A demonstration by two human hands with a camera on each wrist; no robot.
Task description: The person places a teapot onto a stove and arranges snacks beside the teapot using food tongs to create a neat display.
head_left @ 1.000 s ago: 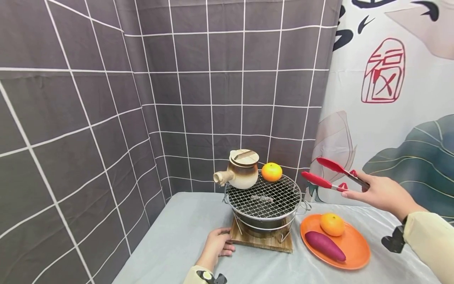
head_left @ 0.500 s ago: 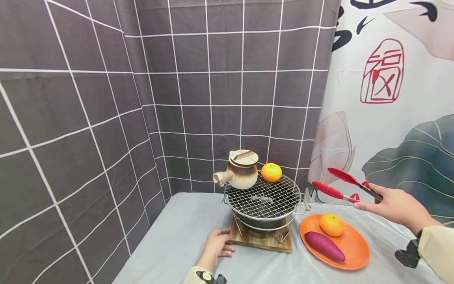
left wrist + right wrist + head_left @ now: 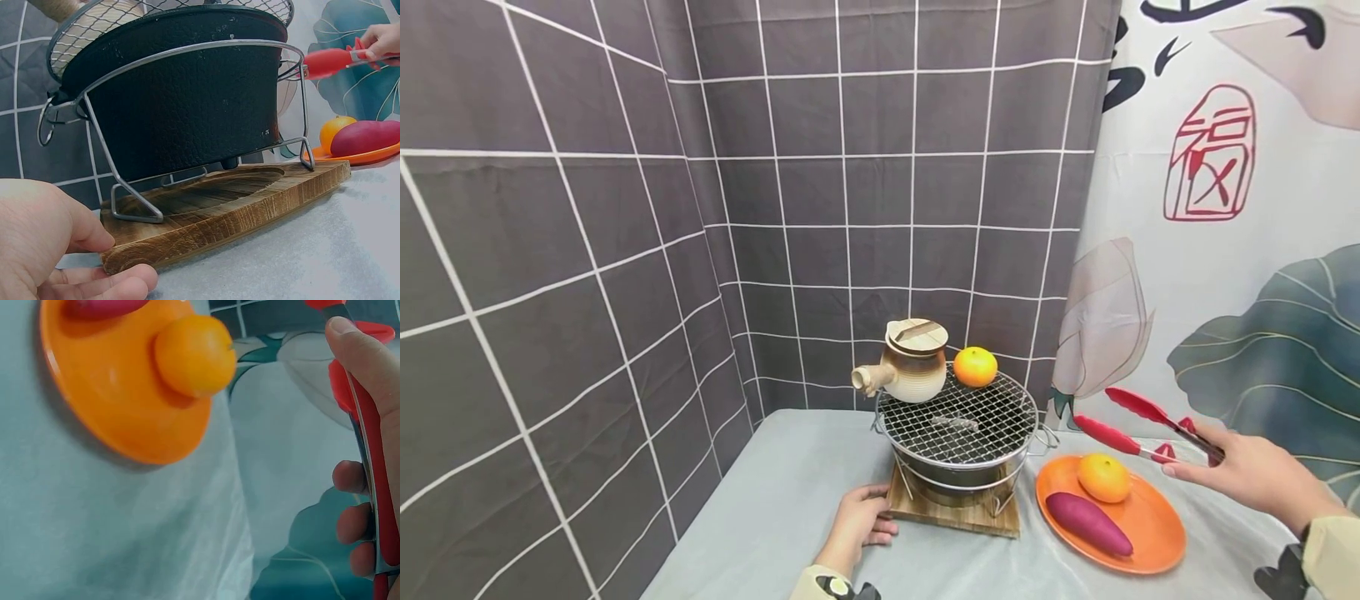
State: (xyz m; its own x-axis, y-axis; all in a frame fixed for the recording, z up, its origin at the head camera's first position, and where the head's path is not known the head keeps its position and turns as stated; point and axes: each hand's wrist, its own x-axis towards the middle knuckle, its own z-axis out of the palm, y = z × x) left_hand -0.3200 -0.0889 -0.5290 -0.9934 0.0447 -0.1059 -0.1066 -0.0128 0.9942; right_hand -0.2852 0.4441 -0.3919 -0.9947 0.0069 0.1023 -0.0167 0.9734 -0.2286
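Observation:
My left hand [image 3: 859, 521] pinches the near left corner of a wooden board [image 3: 250, 203], thumb above and fingers along its lower edge. A round black grill [image 3: 187, 106] in a wire stand sits on that board, topped by a wire mesh [image 3: 992, 425]. Raised at the right, my right hand [image 3: 1262, 475] holds red-tipped tongs [image 3: 1138, 406], their arms spread with nothing between them. Below and left of the tongs lies an orange plate [image 3: 1161, 533] bearing a tangerine [image 3: 1103, 477] and a purple sweet potato [image 3: 1088, 523].
On the mesh stand a lidded clay pot [image 3: 917, 375] with a side handle pointing left, and another tangerine [image 3: 975, 367] at the back. A small greyish piece [image 3: 955, 423] shows at the mesh's middle. Dark gridded cloth [image 3: 880, 192] hangs close behind the table.
My right hand has moved right and down with the tongs, away from the grill and toward the plate's right side. My left hand stays at the board's corner.

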